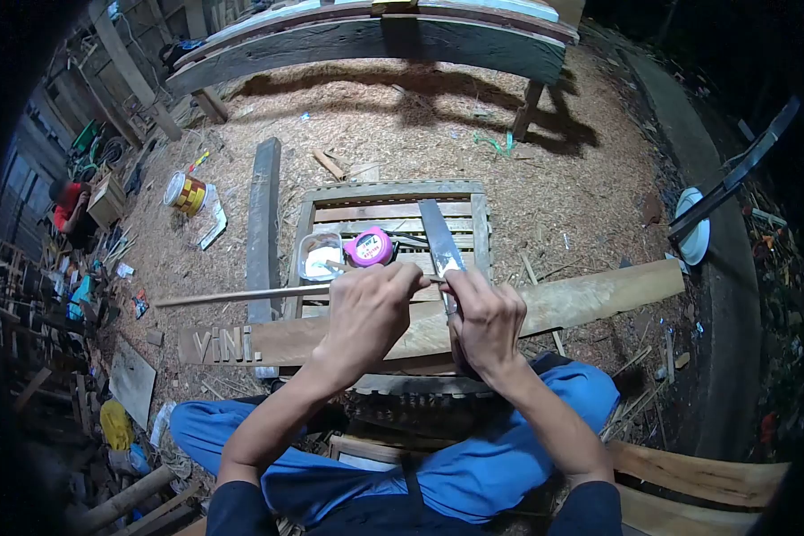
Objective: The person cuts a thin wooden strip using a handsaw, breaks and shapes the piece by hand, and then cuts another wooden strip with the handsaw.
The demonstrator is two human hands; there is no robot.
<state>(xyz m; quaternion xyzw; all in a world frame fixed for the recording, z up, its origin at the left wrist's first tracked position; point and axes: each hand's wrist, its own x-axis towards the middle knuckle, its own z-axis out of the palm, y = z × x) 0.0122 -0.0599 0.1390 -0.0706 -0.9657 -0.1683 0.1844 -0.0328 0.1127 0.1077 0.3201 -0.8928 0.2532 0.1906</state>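
Observation:
My left hand (366, 308) is closed around a long thin wooden stick (241, 295), which reaches out to the left. My right hand (487, 317) is closed near the stick's short end, beside a flat metal blade (436, 230) that points away from me; its fingers wrap something at the blade's near end, mostly hidden. Below both hands lies a long curved board (590, 297) with raised letters (228, 344) at its left end. Just beyond my left hand are a pink tape measure (369, 247) and a small clear tub (320, 256) with white contents.
The board rests across a low slatted wooden stand (393, 189). A dark beam (263, 214) lies to its left, near a yellow-brown tub (186, 194). A workbench (366, 54) stands at the back. Another person (69, 210) is at the far left.

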